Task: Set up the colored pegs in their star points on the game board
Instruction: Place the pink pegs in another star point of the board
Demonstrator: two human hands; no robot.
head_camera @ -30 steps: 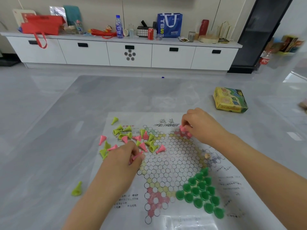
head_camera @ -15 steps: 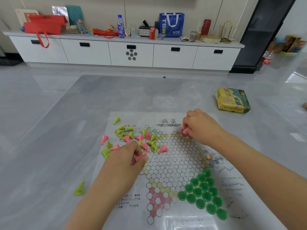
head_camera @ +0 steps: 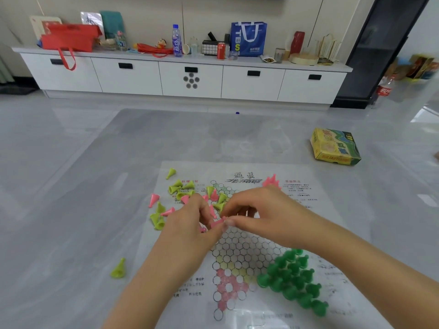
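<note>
Your left hand and right hand meet over the middle of the game board. A pink peg lies between the two sets of fingertips: the left thumb and fingers are pinched on it, and the right thumb and forefinger are closed at its other end. Which hand carries the load cannot be determined. The left hand appears to hold further pink pegs in its curled fingers.

Step in hand, as judged: transfer of a pink peg from left hand to right for placement.

Status of the points:
- Dark green pegs stand filled in the near right point.
- A few standing pink pegs occupy the far right point.
- The loose pile of pink and yellow-green pegs lies over the far left of the board. One stray yellow-green peg lies on the table, off the sheet.

Next move: take the peg fully with the right hand, turn it base down, and seat it upright on an empty circle beside the standing pink pegs.
</note>
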